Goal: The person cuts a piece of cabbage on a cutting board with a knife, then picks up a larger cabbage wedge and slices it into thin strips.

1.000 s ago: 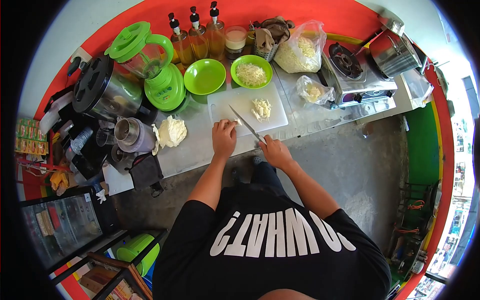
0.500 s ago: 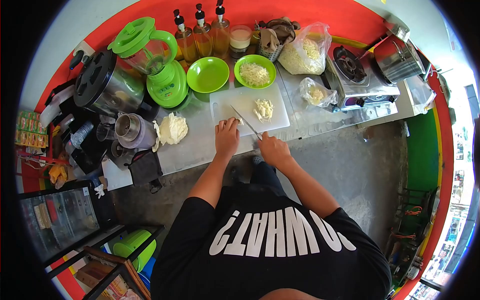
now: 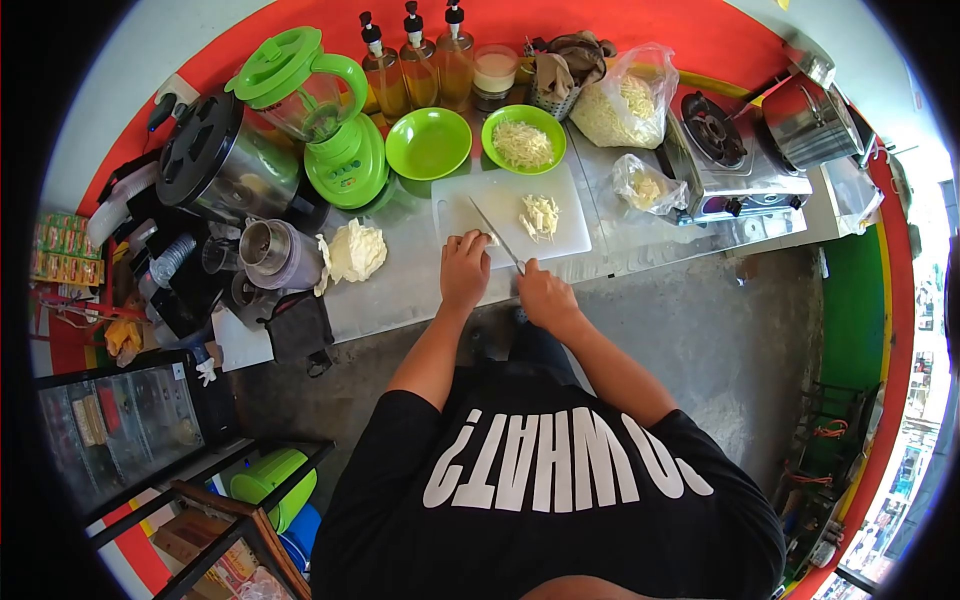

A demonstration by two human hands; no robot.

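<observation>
My right hand [image 3: 547, 297] is wrapped round the handle of a knife [image 3: 497, 232], whose blade slants up and left over the white cutting board [image 3: 460, 205]. Against the blade's left side, my left hand [image 3: 465, 272] presses curled fingertips onto a small pale piece of cabbage [image 3: 491, 239], mostly covered by the fingers. Right of the blade lies a loose pile of cut pale strips [image 3: 539, 217]. Behind the board, a green bowl [image 3: 523, 145] holds fine pale shreds, beside a second green bowl [image 3: 428, 145] with a bare inside. A pale cabbage chunk [image 3: 355, 250] sits left of the board.
A green blender [image 3: 345, 165] and pump bottles [image 3: 420, 70] stand along the back wall. Right of the bowls are a large bag of shreds [image 3: 625, 105], a smaller bag [image 3: 648, 187] and a gas stove [image 3: 735, 160] with a pot [image 3: 812, 125]. A metal-topped cup [image 3: 285, 258] stands at left.
The whole view has shifted slightly, so the counter appears a little further right and up. Both hands stay at the board, with the knife still beside my left fingertips.
</observation>
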